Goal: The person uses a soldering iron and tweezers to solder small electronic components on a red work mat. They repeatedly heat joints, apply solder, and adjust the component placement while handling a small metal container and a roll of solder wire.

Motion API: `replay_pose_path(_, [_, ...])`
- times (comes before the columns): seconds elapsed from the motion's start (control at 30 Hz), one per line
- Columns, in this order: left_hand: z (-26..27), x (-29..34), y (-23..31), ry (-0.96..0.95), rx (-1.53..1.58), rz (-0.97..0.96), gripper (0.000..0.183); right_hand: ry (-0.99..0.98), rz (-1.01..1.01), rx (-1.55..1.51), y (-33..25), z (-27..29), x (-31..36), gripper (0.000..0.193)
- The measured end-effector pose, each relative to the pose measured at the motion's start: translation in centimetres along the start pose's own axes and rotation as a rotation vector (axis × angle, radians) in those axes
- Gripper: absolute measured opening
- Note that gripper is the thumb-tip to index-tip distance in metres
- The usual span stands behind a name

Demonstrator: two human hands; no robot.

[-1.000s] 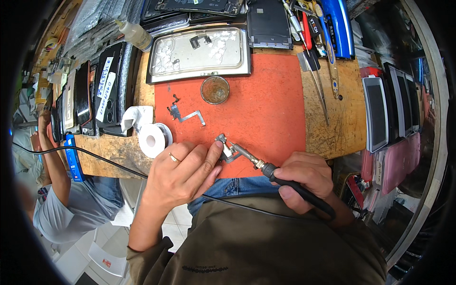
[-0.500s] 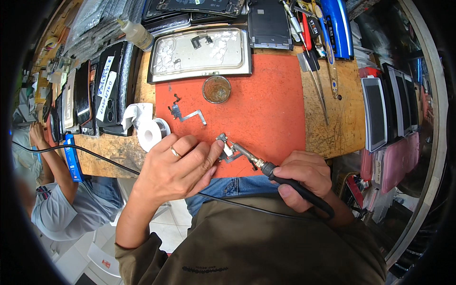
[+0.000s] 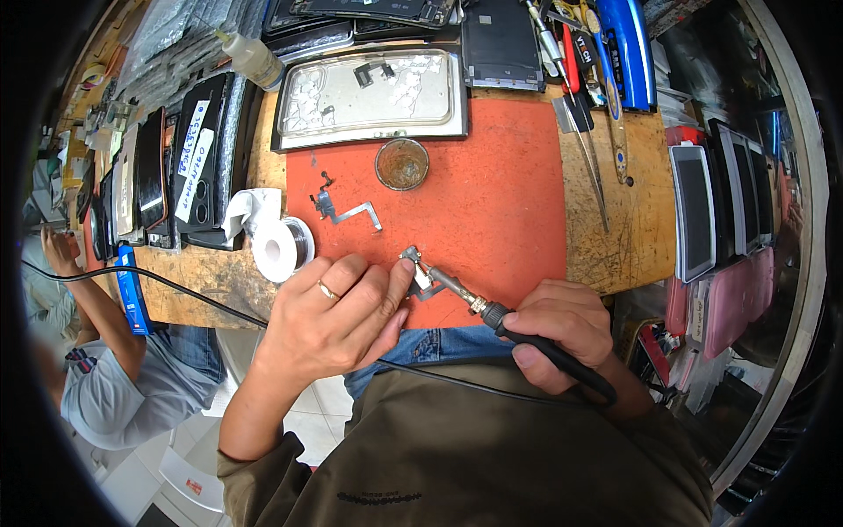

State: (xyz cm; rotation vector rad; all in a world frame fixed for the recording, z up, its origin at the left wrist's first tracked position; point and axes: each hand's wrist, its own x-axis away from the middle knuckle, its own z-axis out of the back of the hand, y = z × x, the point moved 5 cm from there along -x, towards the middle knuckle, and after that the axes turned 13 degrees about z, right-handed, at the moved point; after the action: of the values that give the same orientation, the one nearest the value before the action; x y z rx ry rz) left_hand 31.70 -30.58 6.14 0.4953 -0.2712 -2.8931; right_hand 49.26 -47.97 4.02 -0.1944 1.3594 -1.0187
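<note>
My right hand (image 3: 566, 329) grips a soldering iron (image 3: 549, 350) by its black handle, its metal tip slanting up and left. That tip meets a small phone flex cable part (image 3: 428, 290) near the front edge of the orange mat (image 3: 492, 193). The fingers of my left hand (image 3: 338, 312), with a ring on one, are closed and pin the part down. Part of it is hidden under my fingertips. A second flex cable (image 3: 356, 213) lies loose farther back on the mat.
A round jar (image 3: 402, 164) stands behind my hands. Left of them are a solder spool (image 3: 283, 249) and stacked phones (image 3: 198, 167). A white tray (image 3: 369, 132), tweezers (image 3: 590, 171) and tools lie farther back. The iron's black cord (image 3: 474, 384) crosses my lap. Another person (image 3: 132, 378) sits at left.
My hands and the iron hold almost the same pose. The whole view has shifted slightly. At left, the other person's hand has moved a little.
</note>
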Motion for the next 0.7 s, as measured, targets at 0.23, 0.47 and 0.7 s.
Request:
replay_pose_path(0.23, [0.11,-0.25,0.09,-0.004,-0.015,-0.028,0.046,-0.014,0.000,0.007,0.01,0.04,0.00,0.029])
replay_pose_path(0.47, [0.14,-0.41,0.26,0.014,-0.066,-0.050,0.043,-0.013,0.002,0.016,0.00,-0.03,-0.07,0.029])
replay_pose_path(0.7, [0.40,-0.64,0.44,0.021,-0.136,-0.070,0.043,-0.012,0.005,0.019,-0.03,0.01,-0.06,0.029])
